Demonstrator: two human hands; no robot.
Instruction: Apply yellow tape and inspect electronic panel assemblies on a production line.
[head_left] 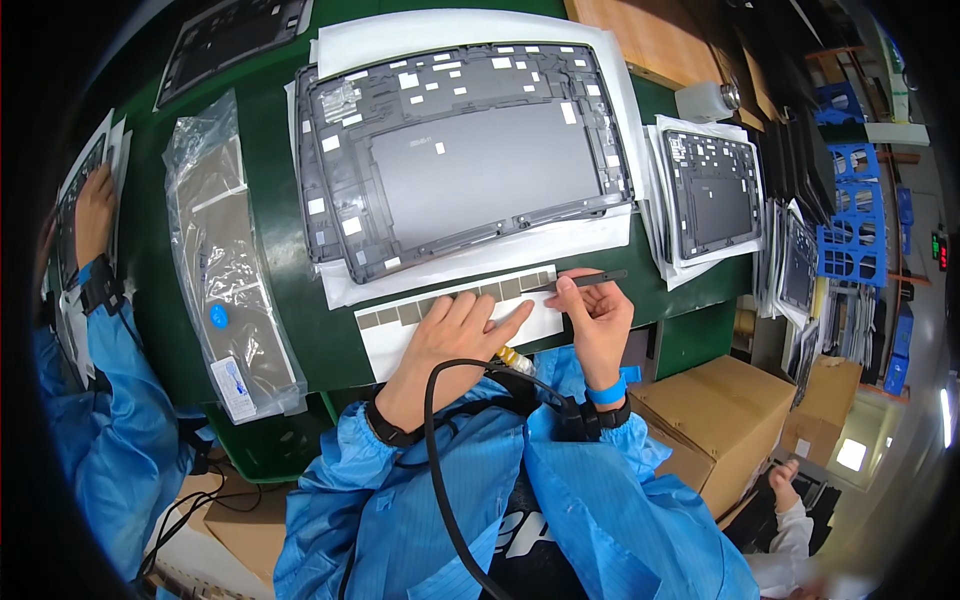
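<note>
My left hand (pixel 445 340) lies on a white backing sheet (pixel 378 350) at the table's near edge, fingers spread and index finger reaching right. A row of grey-brown square stickers (pixel 408 312) runs along that sheet's upper part. Between thumb and fingers, my right hand (pixel 603 325) pinches slim black tweezers (pixel 607 277), whose tip lies over the right end of the row. Just beyond the sheet, a large dark grey device housing (pixel 480 165) rests on white sheets, dotted with several small white patches.
On the left lies a clear plastic bag (pixel 215 230) holding more sticker sheets. Stacked smaller housings (pixel 712 190) and a whitish bottle (pixel 705 101) stand to the right. Cardboard boxes (pixel 715 420) sit below the table's right side. A co-worker's hand (pixel 95 210) works at far left.
</note>
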